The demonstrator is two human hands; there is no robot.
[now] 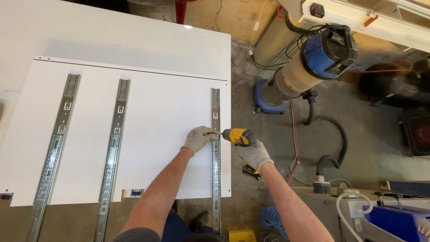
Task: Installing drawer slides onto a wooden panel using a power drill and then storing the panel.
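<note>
Closest to the lens are the person's two bare forearms, reaching out from below. The right hand (254,154), gloved, has its fingers wrapped tight around the grip of a yellow cordless drill (239,137), its bit pointing leftward at the rightmost drawer slide (216,152). The left hand (198,138), also gloved, rests on the white panel (156,112) just left of that slide, fingers curled loosely at the bit's tip, steadying it. Farther left of those fingers two more slides (114,148) (56,143) lie on the panel; whether they are screwed down I cannot tell. To the right of the drill hand a blue dust extractor (313,62) stands on the floor.
</note>
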